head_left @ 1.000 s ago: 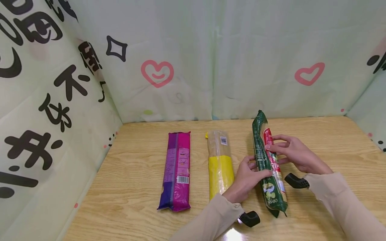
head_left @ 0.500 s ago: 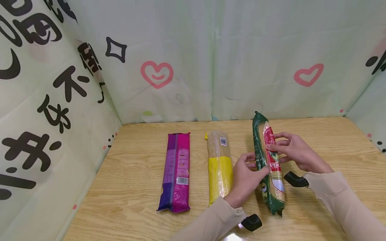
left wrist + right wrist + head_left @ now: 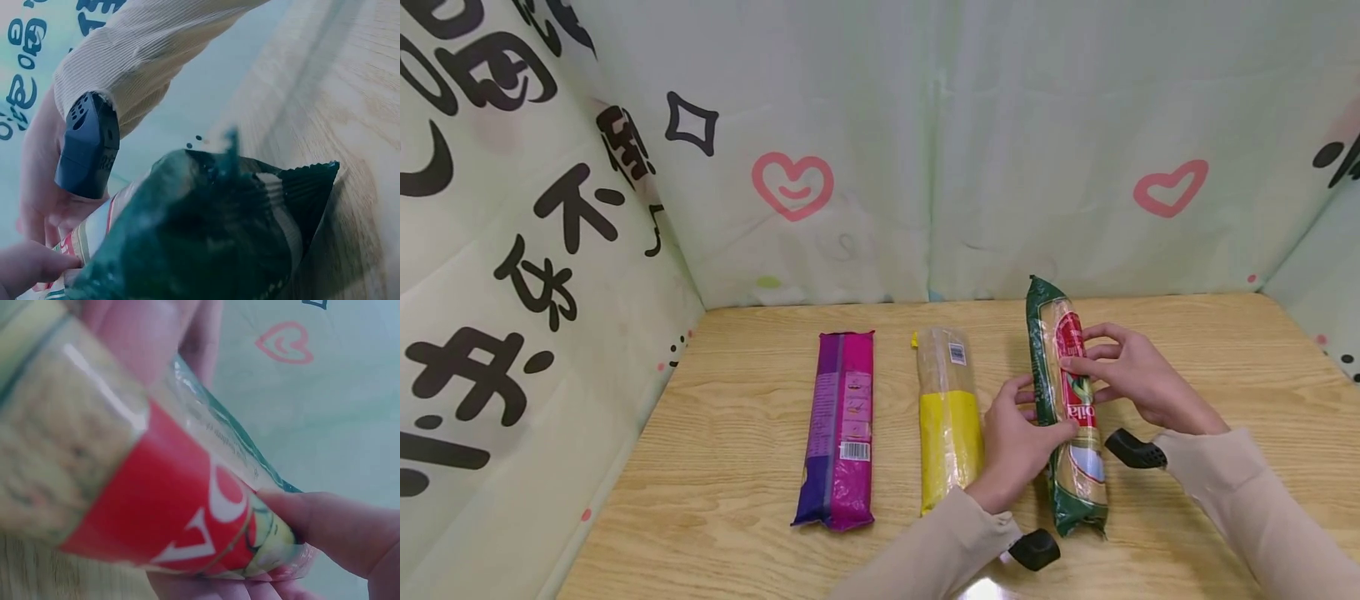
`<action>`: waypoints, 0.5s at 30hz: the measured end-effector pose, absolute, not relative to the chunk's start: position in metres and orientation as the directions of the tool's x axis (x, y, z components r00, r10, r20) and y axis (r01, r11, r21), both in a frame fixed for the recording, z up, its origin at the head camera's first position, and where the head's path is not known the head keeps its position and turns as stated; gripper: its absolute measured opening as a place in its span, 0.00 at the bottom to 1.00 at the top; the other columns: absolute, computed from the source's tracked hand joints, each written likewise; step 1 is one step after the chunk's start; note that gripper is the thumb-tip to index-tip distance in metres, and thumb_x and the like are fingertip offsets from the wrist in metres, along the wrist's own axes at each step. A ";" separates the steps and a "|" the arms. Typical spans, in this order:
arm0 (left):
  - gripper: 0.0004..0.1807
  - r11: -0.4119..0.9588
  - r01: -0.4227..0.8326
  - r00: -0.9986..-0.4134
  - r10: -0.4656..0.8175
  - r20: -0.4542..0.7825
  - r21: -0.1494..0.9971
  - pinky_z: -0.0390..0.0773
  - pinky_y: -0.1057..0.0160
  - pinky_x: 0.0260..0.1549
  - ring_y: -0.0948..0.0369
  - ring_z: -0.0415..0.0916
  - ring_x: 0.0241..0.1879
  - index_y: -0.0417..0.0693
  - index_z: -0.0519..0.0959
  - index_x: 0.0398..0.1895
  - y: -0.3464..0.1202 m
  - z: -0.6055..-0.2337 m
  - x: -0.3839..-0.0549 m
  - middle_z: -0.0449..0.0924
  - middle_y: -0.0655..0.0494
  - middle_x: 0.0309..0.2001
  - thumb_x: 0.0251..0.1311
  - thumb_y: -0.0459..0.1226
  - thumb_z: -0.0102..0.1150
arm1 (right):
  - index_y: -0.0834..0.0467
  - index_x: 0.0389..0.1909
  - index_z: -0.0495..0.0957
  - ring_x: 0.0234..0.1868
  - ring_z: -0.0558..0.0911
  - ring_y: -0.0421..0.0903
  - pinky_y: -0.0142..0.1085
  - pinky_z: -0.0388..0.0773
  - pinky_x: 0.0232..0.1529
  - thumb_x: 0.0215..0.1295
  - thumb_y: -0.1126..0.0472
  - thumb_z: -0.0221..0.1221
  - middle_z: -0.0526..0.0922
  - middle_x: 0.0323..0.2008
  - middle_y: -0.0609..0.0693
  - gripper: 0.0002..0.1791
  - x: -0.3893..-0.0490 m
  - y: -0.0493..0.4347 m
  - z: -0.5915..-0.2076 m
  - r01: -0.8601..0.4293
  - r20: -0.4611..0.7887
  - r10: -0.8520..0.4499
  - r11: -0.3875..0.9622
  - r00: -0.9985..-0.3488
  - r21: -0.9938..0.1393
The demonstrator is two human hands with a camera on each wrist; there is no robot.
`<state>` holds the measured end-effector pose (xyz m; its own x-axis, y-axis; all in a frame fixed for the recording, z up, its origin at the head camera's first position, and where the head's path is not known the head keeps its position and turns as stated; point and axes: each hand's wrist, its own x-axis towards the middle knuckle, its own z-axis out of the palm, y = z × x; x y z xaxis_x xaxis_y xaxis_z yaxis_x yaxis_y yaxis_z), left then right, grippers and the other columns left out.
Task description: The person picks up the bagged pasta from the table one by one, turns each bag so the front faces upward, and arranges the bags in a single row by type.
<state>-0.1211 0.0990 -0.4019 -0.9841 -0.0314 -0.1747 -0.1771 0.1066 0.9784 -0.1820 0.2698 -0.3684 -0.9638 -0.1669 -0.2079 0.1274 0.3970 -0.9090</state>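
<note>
Both hands hold a long green packet (image 3: 1078,467) with a red label and clear windows showing pale beige contents. It stands slightly tilted on the right part of the table. My left hand (image 3: 1018,437) grips its left side, thumb across the front and fingers partly hidden behind. Higher up on the right edge, my right hand (image 3: 1131,379) pinches it with the thumb on the label. In the left wrist view the packet's crimped green end (image 3: 206,219) fills the foreground. Large white letters on the red label (image 3: 169,494) show in the right wrist view.
A yellow packet (image 3: 951,442) with a clear upper part lies left of the left hand, its lower end partly covered by the forearm. Farther left lies a purple and pink packet (image 3: 842,433). A printed curtain (image 3: 925,167) encloses the wooden table (image 3: 715,467) at back and sides.
The green packet has been turned about its length, so the red label and clear window now face up more. Both hands have kept hold of it and shifted only slightly.
</note>
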 end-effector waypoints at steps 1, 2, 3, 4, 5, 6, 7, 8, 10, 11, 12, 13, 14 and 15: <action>0.33 0.103 -0.173 -0.985 -0.033 -0.170 0.980 0.80 0.71 0.38 0.70 0.75 0.36 0.56 0.76 0.56 0.099 -0.403 -0.122 0.77 0.68 0.41 0.43 0.36 0.79 | 0.69 0.68 0.53 0.34 0.84 0.40 0.44 0.86 0.34 0.68 0.55 0.63 0.81 0.39 0.45 0.39 -0.182 0.270 -0.368 0.126 -0.207 -0.168 0.397 -0.964 -0.909; 0.33 0.101 -0.167 -0.986 -0.033 -0.165 0.981 0.80 0.71 0.38 0.70 0.75 0.36 0.56 0.76 0.56 0.099 -0.403 -0.122 0.77 0.68 0.41 0.43 0.35 0.79 | 0.69 0.68 0.53 0.34 0.84 0.41 0.44 0.86 0.34 0.68 0.55 0.63 0.82 0.38 0.46 0.39 -0.182 0.271 -0.369 0.125 -0.207 -0.171 0.394 -0.963 -0.910; 0.33 0.099 -0.159 -0.987 -0.031 -0.157 0.982 0.80 0.71 0.37 0.70 0.75 0.35 0.56 0.76 0.56 0.099 -0.404 -0.123 0.77 0.68 0.41 0.44 0.35 0.78 | 0.69 0.68 0.53 0.34 0.85 0.41 0.45 0.86 0.34 0.68 0.55 0.63 0.82 0.38 0.46 0.39 -0.182 0.271 -0.369 0.126 -0.208 -0.173 0.394 -0.963 -0.910; 0.33 0.092 -0.155 -0.988 -0.025 -0.154 0.984 0.80 0.71 0.37 0.70 0.75 0.35 0.56 0.76 0.56 0.099 -0.404 -0.123 0.78 0.68 0.41 0.44 0.34 0.78 | 0.69 0.68 0.53 0.34 0.85 0.41 0.45 0.86 0.34 0.68 0.55 0.63 0.82 0.39 0.47 0.39 -0.183 0.272 -0.369 0.126 -0.209 -0.175 0.396 -0.962 -0.910; 0.33 0.089 -0.152 -0.988 -0.020 -0.151 0.984 0.80 0.71 0.36 0.70 0.75 0.35 0.55 0.76 0.56 0.099 -0.404 -0.123 0.78 0.67 0.41 0.44 0.34 0.78 | 0.69 0.68 0.54 0.34 0.85 0.42 0.45 0.86 0.34 0.68 0.55 0.63 0.82 0.39 0.47 0.39 -0.183 0.272 -0.369 0.126 -0.212 -0.177 0.400 -0.961 -0.908; 0.33 0.083 -0.151 -0.989 -0.013 -0.150 0.985 0.80 0.71 0.36 0.69 0.75 0.35 0.55 0.76 0.57 0.099 -0.405 -0.123 0.78 0.67 0.41 0.44 0.33 0.78 | 0.69 0.67 0.54 0.34 0.85 0.42 0.46 0.86 0.34 0.68 0.55 0.63 0.82 0.39 0.48 0.39 -0.183 0.273 -0.369 0.128 -0.216 -0.179 0.405 -0.960 -0.905; 0.33 0.075 -0.151 -0.988 -0.005 -0.152 0.986 0.81 0.71 0.36 0.68 0.75 0.35 0.55 0.76 0.57 0.098 -0.405 -0.123 0.78 0.67 0.41 0.45 0.33 0.78 | 0.70 0.67 0.54 0.34 0.85 0.43 0.46 0.86 0.35 0.68 0.55 0.63 0.82 0.39 0.49 0.39 -0.183 0.273 -0.370 0.130 -0.220 -0.180 0.411 -0.959 -0.903; 0.33 0.067 -0.153 -0.988 0.001 -0.154 0.986 0.81 0.70 0.36 0.68 0.75 0.35 0.55 0.76 0.57 0.098 -0.405 -0.123 0.78 0.67 0.41 0.45 0.32 0.78 | 0.70 0.67 0.53 0.34 0.85 0.43 0.46 0.86 0.35 0.68 0.54 0.62 0.82 0.40 0.51 0.39 -0.183 0.274 -0.370 0.131 -0.223 -0.181 0.418 -0.958 -0.899; 0.32 0.049 -0.159 -0.987 0.012 -0.160 0.986 0.81 0.70 0.36 0.67 0.75 0.36 0.55 0.76 0.57 0.098 -0.406 -0.123 0.78 0.67 0.41 0.46 0.31 0.77 | 0.70 0.68 0.53 0.35 0.85 0.44 0.45 0.86 0.35 0.68 0.54 0.62 0.81 0.42 0.54 0.39 -0.183 0.274 -0.371 0.130 -0.228 -0.181 0.436 -0.957 -0.891; 0.32 0.044 -0.163 -0.986 0.013 -0.164 0.986 0.81 0.69 0.37 0.66 0.75 0.36 0.55 0.76 0.57 0.098 -0.406 -0.123 0.78 0.67 0.41 0.46 0.31 0.77 | 0.70 0.68 0.53 0.35 0.85 0.44 0.45 0.86 0.35 0.68 0.53 0.62 0.81 0.43 0.56 0.39 -0.182 0.274 -0.371 0.130 -0.230 -0.180 0.443 -0.956 -0.887; 0.32 0.038 -0.169 -0.985 0.015 -0.170 0.985 0.81 0.69 0.37 0.66 0.75 0.36 0.55 0.76 0.57 0.098 -0.406 -0.123 0.77 0.67 0.41 0.46 0.30 0.76 | 0.70 0.68 0.52 0.35 0.84 0.44 0.45 0.86 0.36 0.69 0.53 0.62 0.80 0.44 0.58 0.40 -0.182 0.273 -0.371 0.130 -0.232 -0.179 0.449 -0.956 -0.884; 0.32 0.030 -0.173 -0.985 0.016 -0.174 0.984 0.82 0.68 0.38 0.66 0.75 0.37 0.55 0.76 0.57 0.099 -0.406 -0.123 0.77 0.66 0.41 0.47 0.30 0.76 | 0.70 0.68 0.52 0.35 0.84 0.45 0.45 0.86 0.36 0.69 0.53 0.62 0.79 0.46 0.60 0.40 -0.182 0.273 -0.371 0.127 -0.231 -0.179 0.458 -0.956 -0.880; 0.32 0.021 -0.181 -0.983 0.016 -0.181 0.983 0.82 0.67 0.38 0.65 0.75 0.37 0.55 0.76 0.56 0.099 -0.406 -0.123 0.77 0.66 0.41 0.47 0.29 0.76 | 0.70 0.68 0.52 0.35 0.84 0.45 0.45 0.86 0.35 0.69 0.52 0.62 0.79 0.47 0.62 0.40 -0.181 0.273 -0.371 0.123 -0.230 -0.179 0.469 -0.957 -0.875; 0.32 0.013 -0.190 -0.982 0.015 -0.190 0.982 0.83 0.66 0.39 0.65 0.75 0.37 0.56 0.76 0.56 0.099 -0.406 -0.123 0.77 0.67 0.41 0.47 0.28 0.75 | 0.70 0.68 0.52 0.36 0.84 0.45 0.44 0.87 0.35 0.69 0.52 0.62 0.78 0.47 0.64 0.40 -0.181 0.273 -0.371 0.118 -0.228 -0.179 0.479 -0.957 -0.870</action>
<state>-0.1234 0.0992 -0.4058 -0.9816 0.0152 -0.1903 -0.1901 0.0128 0.9817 -0.1805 0.2725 -0.3715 -0.9571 -0.1789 -0.2279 0.1176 0.4789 -0.8700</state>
